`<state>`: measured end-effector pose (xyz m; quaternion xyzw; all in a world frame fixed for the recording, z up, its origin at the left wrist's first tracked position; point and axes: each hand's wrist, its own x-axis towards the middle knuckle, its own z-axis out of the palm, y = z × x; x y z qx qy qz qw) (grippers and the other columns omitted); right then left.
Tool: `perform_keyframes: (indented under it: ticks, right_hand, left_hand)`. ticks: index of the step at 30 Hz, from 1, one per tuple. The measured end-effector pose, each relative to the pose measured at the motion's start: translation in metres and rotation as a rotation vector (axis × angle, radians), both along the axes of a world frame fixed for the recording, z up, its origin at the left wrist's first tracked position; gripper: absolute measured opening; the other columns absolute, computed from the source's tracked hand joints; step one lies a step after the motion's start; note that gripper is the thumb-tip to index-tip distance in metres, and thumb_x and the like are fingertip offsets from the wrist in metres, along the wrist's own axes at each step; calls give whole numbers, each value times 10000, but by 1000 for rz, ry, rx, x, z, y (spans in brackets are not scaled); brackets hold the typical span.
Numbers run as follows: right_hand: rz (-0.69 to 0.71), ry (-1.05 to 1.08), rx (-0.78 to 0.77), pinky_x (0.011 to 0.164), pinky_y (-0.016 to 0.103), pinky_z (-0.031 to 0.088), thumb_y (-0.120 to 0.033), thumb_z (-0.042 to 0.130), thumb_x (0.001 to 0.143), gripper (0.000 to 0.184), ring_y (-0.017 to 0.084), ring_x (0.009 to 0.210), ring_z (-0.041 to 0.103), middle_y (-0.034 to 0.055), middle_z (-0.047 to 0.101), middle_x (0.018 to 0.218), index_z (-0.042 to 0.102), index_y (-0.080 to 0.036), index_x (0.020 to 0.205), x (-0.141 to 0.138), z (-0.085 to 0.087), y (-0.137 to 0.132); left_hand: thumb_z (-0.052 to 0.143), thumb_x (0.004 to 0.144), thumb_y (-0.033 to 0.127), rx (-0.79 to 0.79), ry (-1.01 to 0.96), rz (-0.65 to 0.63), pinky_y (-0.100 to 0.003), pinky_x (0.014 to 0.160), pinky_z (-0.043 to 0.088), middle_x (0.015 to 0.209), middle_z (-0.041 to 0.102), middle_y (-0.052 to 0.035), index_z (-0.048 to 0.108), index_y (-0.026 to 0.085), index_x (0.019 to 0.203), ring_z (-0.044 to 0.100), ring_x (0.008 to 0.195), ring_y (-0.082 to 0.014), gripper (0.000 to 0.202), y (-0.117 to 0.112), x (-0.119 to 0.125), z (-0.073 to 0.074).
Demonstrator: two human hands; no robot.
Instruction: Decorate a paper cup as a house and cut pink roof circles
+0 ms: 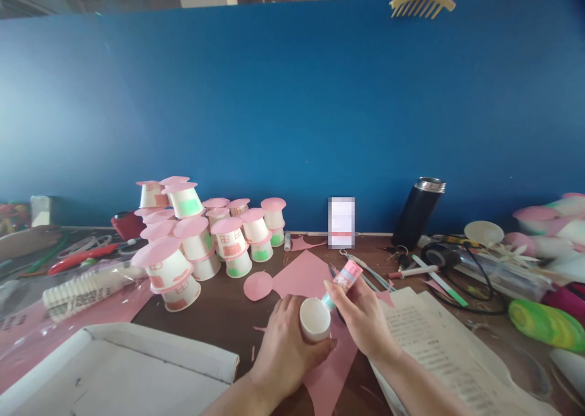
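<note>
My left hand (282, 349) is wrapped round a white paper cup (314, 319) held upside down, its flat bottom facing up. My right hand (363, 316) grips a pink glue stick (343, 281), whose lower tip touches the cup's bottom edge. Both hands hover over a sheet of pink paper (307, 277) on the brown table. A cut pink paper disc (258, 285) lies just left of the sheet.
Several stacked cups with pink disc tops (201, 239) stand at the back left. Black flask (417, 214), scissors (365, 268), cables and tape (441, 254) sit right. A printed sheet (429, 343) lies under my right forearm; a white box lid (119, 367) front left.
</note>
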<state>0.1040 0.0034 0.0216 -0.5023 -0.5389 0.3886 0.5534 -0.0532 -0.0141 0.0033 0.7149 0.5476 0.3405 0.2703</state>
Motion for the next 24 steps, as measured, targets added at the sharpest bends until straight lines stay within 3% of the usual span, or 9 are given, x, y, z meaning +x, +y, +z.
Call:
perform_keyframes:
  ticks: [7, 13, 24]
  right_hand:
    - [-4, 84, 22, 492, 246, 337, -520, 597, 900, 370, 110, 516, 374, -59, 436, 583, 483, -223, 710, 4, -4, 2]
    - [113, 49, 56, 563, 256, 416, -470, 689, 849, 317, 133, 592, 473, -30, 533, 650, 538, -210, 749, -3, -4, -6]
    - [-60, -34, 51, 582, 271, 429, -477, 664, 861, 306, 165, 608, 517, -28, 543, 652, 525, -230, 743, -7, -6, -3]
  left_hand:
    - [855, 574, 437, -26, 6, 3, -413, 842, 436, 1025, 614, -57, 604, 219, 987, 551, 975, -291, 529, -1, -2, 3]
    - [877, 532, 461, -34, 66, 9, -419, 845, 436, 1032, 604, -66, 614, 207, 991, 547, 985, -299, 587, -1, -1, 4]
    - [848, 582, 475, -16, 123, 15, -439, 850, 430, 1003, 605, -68, 596, 196, 974, 541, 975, -305, 543, 0, 2, 5]
